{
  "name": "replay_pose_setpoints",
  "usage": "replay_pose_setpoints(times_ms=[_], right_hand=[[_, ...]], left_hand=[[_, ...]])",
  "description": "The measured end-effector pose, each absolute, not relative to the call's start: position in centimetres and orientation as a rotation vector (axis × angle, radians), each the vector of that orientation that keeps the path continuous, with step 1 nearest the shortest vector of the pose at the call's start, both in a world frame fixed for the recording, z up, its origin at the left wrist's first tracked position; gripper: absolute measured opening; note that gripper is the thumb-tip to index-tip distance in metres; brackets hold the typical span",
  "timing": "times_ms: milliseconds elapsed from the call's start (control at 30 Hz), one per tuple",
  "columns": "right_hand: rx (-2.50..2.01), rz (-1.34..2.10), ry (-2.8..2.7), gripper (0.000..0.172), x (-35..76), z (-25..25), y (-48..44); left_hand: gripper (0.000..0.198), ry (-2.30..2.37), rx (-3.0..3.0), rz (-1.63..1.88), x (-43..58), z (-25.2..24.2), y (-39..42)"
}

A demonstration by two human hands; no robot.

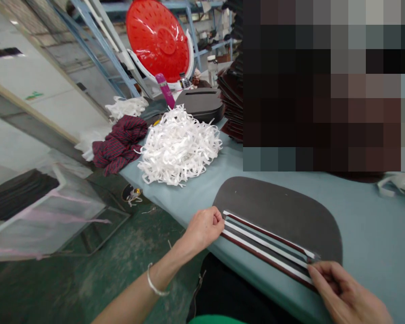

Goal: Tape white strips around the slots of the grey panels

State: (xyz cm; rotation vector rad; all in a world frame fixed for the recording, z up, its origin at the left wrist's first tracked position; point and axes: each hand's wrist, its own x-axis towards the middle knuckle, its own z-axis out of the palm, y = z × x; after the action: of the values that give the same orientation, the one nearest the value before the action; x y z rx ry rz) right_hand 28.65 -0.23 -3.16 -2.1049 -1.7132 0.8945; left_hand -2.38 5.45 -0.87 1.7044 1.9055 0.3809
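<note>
A dark grey panel with rounded corners [276,198] lies flat on the blue-grey cloth of the table [374,225]. Along its near side runs a long slot, edged by white tape and dark brown borders. Closest to me is a narrow dark strip with white tape lines [266,249]. My left hand [204,228] is closed in a pinch at the strip's left end. At the right end, my right hand [347,288] pinches the strip between thumb and fingers. The fingertips partly hide both ends.
A heap of white ribbon scraps [178,148] sits beyond my left hand, beside a crumpled striped cloth [123,141]. Further back are a dark panel stack [202,101], brown sheets [231,105] and a red basin [160,42]. A bin [84,220] stands left. The upper right is pixelated.
</note>
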Motion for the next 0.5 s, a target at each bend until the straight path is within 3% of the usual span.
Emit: replay_pose_setpoints(times_ms=[200, 500], right_hand=[[-1.966, 0.951, -1.639, 0.036, 28.2, -2.5, -0.6], [-2.05, 0.73, -1.686, 0.02, 27.2, -2.2, -0.8]], left_hand=[[0.008, 1.862, 2.146, 0.526, -1.3, -1.0, 3.8], [0.036, 1.757, 2.746, 0.181, -0.9, -1.3, 0.9]])
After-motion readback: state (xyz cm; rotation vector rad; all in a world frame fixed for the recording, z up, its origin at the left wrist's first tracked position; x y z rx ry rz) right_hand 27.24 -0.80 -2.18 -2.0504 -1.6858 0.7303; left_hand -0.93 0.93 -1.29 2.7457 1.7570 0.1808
